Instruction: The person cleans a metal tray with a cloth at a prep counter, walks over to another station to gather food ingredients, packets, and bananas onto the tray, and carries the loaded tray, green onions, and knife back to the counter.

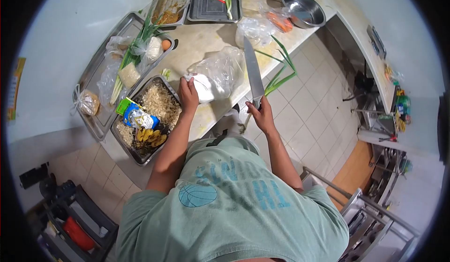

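My right hand (262, 116) is closed round the handle of a large kitchen knife (253, 72), its blade pointing away from me. A green onion (280, 79) passes by the same hand, leaves beyond it and root end below; it appears to be held along with the knife. My left hand (189, 94) grips the near left edge of a clear plastic bag (222, 67) with something white (206, 88) at its near end. The bag lies on the counter, and the fingers under its edge are partly hidden.
Left of me, a tray (136, 161) holds pale flakes, bananas and a blue packet (139, 116). Behind it, a larger tray (89, 81) carries bagged food, green onions and an egg (166, 44). Farther back are a metal bowl (303, 9), bagged carrots (280, 22) and more trays.
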{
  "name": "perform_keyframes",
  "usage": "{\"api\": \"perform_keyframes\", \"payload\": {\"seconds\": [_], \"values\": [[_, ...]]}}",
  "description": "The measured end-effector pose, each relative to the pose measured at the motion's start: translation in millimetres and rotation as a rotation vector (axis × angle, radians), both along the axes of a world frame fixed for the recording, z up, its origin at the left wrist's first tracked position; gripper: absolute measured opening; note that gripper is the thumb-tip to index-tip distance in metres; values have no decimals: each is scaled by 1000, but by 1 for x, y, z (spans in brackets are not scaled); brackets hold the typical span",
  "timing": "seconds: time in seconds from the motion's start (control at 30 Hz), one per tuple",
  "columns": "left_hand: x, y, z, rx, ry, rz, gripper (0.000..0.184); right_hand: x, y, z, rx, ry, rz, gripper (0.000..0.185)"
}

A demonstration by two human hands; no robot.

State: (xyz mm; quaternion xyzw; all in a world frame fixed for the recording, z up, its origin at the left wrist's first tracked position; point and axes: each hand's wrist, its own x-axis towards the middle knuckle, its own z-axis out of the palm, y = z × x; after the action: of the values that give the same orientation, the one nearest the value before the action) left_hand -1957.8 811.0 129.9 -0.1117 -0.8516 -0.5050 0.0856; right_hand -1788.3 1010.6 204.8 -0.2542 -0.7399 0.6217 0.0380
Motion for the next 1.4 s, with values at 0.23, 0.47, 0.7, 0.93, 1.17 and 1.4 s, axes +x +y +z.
{"api": "perform_keyframes", "payload": {"seconds": [0.23,0.47,0.7,0.93,1.17,1.4], "values": [[30,-52,69,407,-25,-113,28,27,-7,-10,370,137,-108,60],[69,-158,109,496,-118,145,28,31,-27,-28,169,-46,-164,28],[110,-244,122,558,-217,421,28,8,-72,-51,269,-24,38,31],[117,-360,102,288,-736,136,52,-62,-106,-76,349,-17,126,36],[94,-434,5,316,-977,-59,48,-104,-143,-100,555,-22,218,33],[67,-447,-48,344,-1121,-8,45,-123,-153,-111,577,16,377,35]]}}
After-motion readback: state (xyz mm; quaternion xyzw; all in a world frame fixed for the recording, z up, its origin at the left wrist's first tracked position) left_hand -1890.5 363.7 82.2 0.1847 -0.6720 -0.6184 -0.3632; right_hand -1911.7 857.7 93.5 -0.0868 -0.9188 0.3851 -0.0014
